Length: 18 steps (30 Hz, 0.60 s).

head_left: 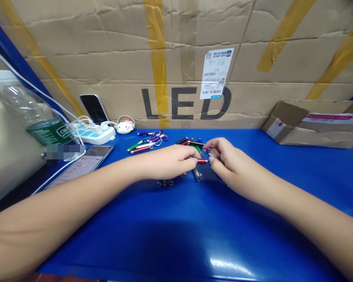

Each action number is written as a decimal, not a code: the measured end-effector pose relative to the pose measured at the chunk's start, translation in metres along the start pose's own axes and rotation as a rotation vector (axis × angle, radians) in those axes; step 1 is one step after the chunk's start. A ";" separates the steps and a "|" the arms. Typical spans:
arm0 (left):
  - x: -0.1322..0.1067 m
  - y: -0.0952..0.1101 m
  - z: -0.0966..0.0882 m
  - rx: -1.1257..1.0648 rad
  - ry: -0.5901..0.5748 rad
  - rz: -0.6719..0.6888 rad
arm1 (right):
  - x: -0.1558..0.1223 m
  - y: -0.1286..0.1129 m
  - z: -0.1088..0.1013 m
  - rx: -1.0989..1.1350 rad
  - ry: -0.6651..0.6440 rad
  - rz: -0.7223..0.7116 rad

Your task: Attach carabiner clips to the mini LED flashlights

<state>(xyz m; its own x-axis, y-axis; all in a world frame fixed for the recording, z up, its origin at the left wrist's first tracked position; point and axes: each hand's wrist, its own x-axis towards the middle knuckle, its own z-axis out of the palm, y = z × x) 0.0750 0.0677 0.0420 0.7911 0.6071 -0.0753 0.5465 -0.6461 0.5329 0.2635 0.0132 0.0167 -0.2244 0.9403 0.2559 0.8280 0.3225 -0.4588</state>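
My left hand point(176, 161) is closed around a slim red keychain penlight point(202, 161), whose tip points right. Close beside it, my right hand point(229, 161) pinches a red carabiner clip point(213, 148) near the penlight's tip. Whether the clip and penlight are joined, I cannot tell. Loose penlights lie under and behind the hands, among them a green penlight point(197, 174) and a black penlight point(181, 140). Small dark metal pieces point(165, 183) sit below my left hand, partly covered. Further left rests a group of penlights with clips, including a purple penlight point(155, 138) and a red penlight point(141, 149).
A large cardboard box point(114, 58) marked LED stands behind the blue table point(176, 243). At right is a small open carton point(317, 125). On the left are a power strip point(97, 135) with white cables, a phone point(79, 166), a plastic bottle point(47, 129) and a white cat-shaped item point(125, 126).
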 end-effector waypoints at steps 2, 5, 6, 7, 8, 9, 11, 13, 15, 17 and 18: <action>0.000 0.000 -0.001 -0.024 0.008 -0.011 | -0.001 0.002 0.001 0.008 0.001 -0.023; 0.000 0.001 -0.003 -0.024 0.024 -0.013 | -0.001 0.005 0.001 -0.008 0.014 -0.030; 0.000 0.001 -0.003 -0.025 0.033 -0.011 | -0.001 0.006 0.001 -0.017 0.015 -0.026; -0.001 0.001 -0.004 -0.031 0.045 -0.011 | -0.001 0.006 0.001 -0.026 0.015 -0.021; -0.001 0.001 -0.004 -0.039 0.055 -0.012 | 0.000 0.006 0.001 -0.031 0.013 -0.016; -0.001 0.001 -0.004 -0.049 0.062 -0.012 | 0.000 0.006 0.001 -0.035 0.009 -0.010; -0.002 0.001 -0.003 -0.069 0.066 -0.011 | 0.001 0.004 0.000 -0.038 -0.002 0.011; -0.001 0.000 -0.003 -0.093 0.099 -0.010 | 0.001 0.002 -0.001 -0.033 -0.013 0.027; 0.002 0.000 -0.002 -0.117 0.181 -0.010 | 0.002 0.000 0.000 -0.026 -0.027 0.028; 0.004 0.000 0.000 -0.139 0.257 -0.009 | 0.002 -0.001 0.001 -0.028 -0.042 0.003; 0.005 0.000 0.001 -0.150 0.273 -0.005 | 0.002 -0.001 0.002 -0.039 -0.055 -0.007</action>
<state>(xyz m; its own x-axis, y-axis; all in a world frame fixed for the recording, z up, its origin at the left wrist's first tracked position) 0.0793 0.0708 0.0409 0.6746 0.7248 0.1401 0.4870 -0.5796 0.6533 0.2610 0.0148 0.0161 -0.2572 0.9430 0.2114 0.8454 0.3255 -0.4235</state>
